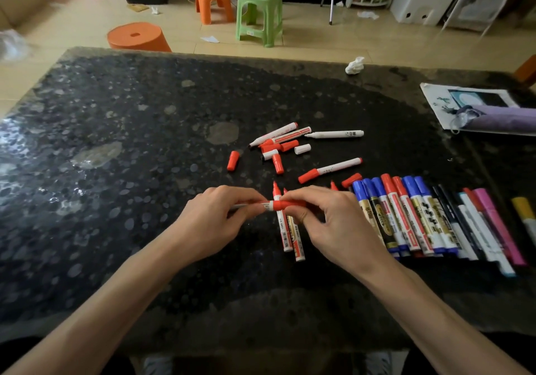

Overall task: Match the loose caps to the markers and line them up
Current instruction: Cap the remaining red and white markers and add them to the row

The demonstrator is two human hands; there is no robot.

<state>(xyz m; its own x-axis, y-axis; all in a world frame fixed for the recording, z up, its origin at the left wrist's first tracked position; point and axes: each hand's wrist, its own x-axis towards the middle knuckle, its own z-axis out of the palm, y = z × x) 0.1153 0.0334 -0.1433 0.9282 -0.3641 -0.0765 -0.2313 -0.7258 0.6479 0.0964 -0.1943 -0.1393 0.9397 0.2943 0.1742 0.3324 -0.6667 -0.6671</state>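
Note:
My left hand grips the white barrel of a red marker held level above the table. My right hand pinches the red cap on that marker's end. Under my hands lie two uncapped red markers. A row of capped markers, blue, red, black, white, pink and yellow, lies side by side at the right. Farther back lie loose red caps, a white cap, a capped red marker and several uncapped pens.
The dark speckled table carries a crumpled tissue at the far edge and a printed bag with a purple pouch at the right. Orange and green stools stand on the floor beyond.

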